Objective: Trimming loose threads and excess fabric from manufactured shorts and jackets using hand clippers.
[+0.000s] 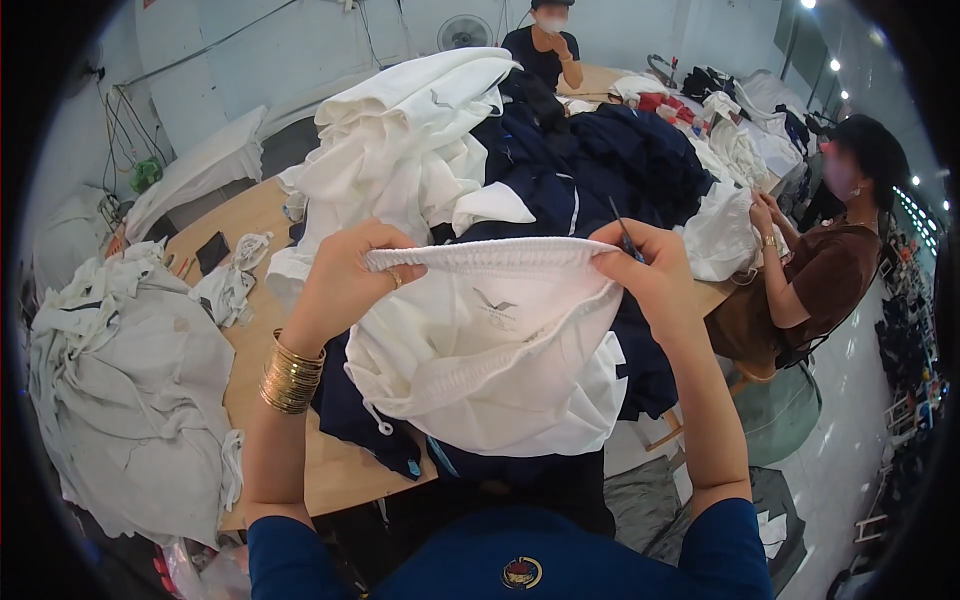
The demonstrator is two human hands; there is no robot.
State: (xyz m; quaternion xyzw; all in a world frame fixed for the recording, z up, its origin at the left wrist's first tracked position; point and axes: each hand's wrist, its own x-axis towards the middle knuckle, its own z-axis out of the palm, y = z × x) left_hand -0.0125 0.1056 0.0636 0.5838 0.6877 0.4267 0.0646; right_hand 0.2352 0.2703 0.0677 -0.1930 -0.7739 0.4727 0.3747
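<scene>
Waistband of white garment [480,340] spans between my hands: left hand [345,280] pinches it closed; right hand [645,270] grips it plus small snips [624,238].

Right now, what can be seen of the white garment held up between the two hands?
The white garment looks like soft knit fabric with a gathered elastic waistband stretched flat along the top. A small dark printed emblem sits inside below the band, and a white drawcord end hangs at the lower left. The left hand and the right hand each pinch one end of the band. Its lower part sags over dark navy cloth.
</scene>
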